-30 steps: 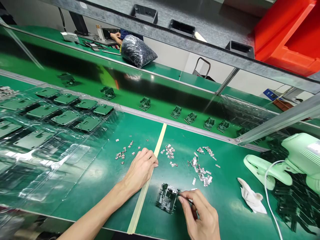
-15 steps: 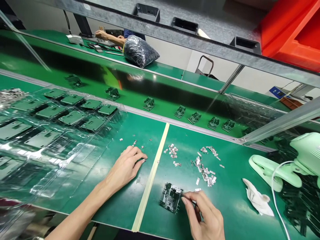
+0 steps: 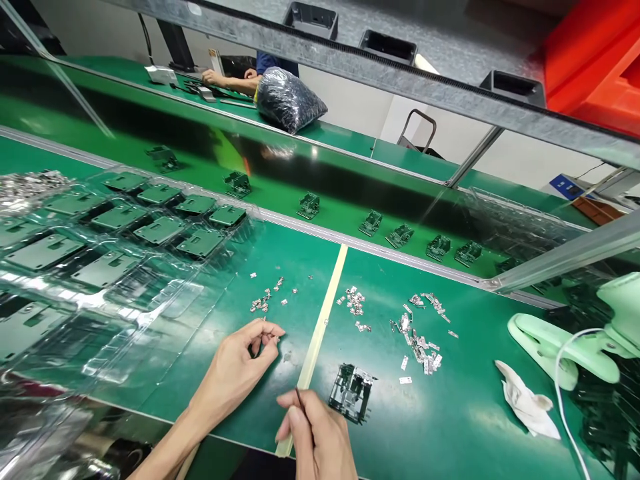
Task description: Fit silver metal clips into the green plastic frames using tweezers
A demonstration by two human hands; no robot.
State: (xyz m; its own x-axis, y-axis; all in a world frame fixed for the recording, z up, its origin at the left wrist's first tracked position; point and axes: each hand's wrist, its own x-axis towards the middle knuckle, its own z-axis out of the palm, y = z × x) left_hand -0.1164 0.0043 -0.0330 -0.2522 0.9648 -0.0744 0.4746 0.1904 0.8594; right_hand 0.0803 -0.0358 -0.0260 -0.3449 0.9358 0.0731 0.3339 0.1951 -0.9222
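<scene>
Since half a second ago: right hand (image 3: 320, 433) shifted from right of dark assembly (image 3: 351, 393) to its left, over yellow tape (image 3: 316, 340); left hand (image 3: 237, 363) drawn back, uncovering small metal parts (image 3: 261, 305). We see right thumb and forefinger pinching thin dark tool (image 3: 299, 399). Left thumb and forefinger pinch what looks like tiny piece (image 3: 277, 339). Assembly rests on table (image 3: 450, 427), right of tape, just beside right hand; contact unclear. Beyond assembly we note scattered silver strips (image 3: 420, 348).
</scene>
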